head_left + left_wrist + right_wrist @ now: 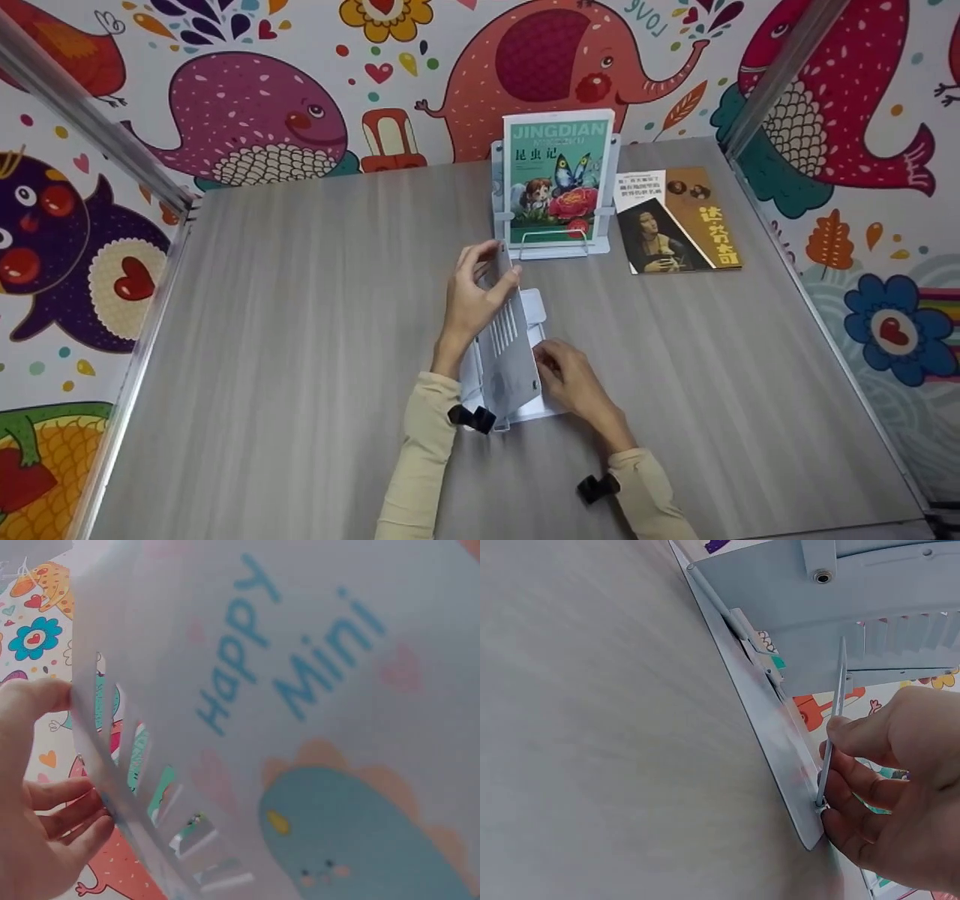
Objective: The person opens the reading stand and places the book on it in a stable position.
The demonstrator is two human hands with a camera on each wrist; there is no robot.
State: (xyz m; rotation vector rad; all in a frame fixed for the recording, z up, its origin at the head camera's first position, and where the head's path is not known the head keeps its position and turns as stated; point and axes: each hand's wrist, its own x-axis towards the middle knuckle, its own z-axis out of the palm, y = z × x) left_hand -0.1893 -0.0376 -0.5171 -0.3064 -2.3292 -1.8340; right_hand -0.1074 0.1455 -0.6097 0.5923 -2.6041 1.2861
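A white folding book stand is on the table, its slotted back panel (511, 367) raised steeply over the flat base plate (533, 306). My left hand (474, 296) grips the panel's far edge between thumb and fingers. In the left wrist view this panel (322, 690) shows "Happy Mini" lettering and a blue dinosaur. My right hand (574, 379) is low on the panel's right side. There, the right wrist view has its thumb and fingers pinching a thin metal support rod (843, 667), one end at the base plate (769, 739) and the other near the panel's underside.
Behind the stand, a second white book stand (609, 240) holds a green children's book (555, 180) upright. A brown and white book (679, 221) lies flat to its right. Printed cartoon walls (255, 120) and metal frame rails (150, 330) border the grey wooden table (300, 337).
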